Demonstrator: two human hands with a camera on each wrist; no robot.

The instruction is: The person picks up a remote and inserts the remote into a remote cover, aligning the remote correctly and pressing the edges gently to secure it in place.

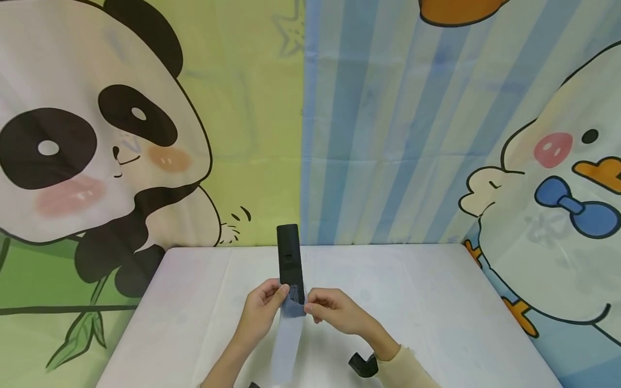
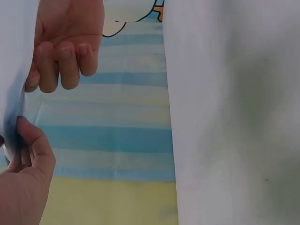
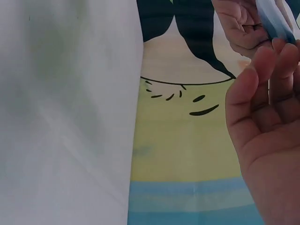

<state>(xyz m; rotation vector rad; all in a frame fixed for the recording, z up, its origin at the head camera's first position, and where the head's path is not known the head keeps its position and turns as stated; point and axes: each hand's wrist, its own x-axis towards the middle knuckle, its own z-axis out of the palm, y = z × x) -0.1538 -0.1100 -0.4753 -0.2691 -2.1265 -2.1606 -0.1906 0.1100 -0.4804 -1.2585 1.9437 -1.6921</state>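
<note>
A long black flat object (image 1: 289, 253) stands up between the two hands. From its lower end a translucent whitish film strip (image 1: 287, 345) hangs down, bluish and folded where it meets the black part. My left hand (image 1: 262, 310) pinches the strip and lower black end at the left edge, thumb in front. On the other edge my right hand (image 1: 339, 311) pinches the film between thumb and fingertips. The film (image 2: 16, 56) also shows at the left of the left wrist view. In the right wrist view, bluish film (image 3: 276, 21) appears beyond the right hand's curled fingers (image 3: 262, 61).
A black curved piece (image 1: 363, 365) lies on the white table (image 1: 436, 302) beside the right sleeve (image 1: 405, 369), which partly hides it. Another small black thing (image 1: 254, 385) is cut off at the bottom edge. A printed cloth backdrop (image 1: 368, 134) rises behind the table.
</note>
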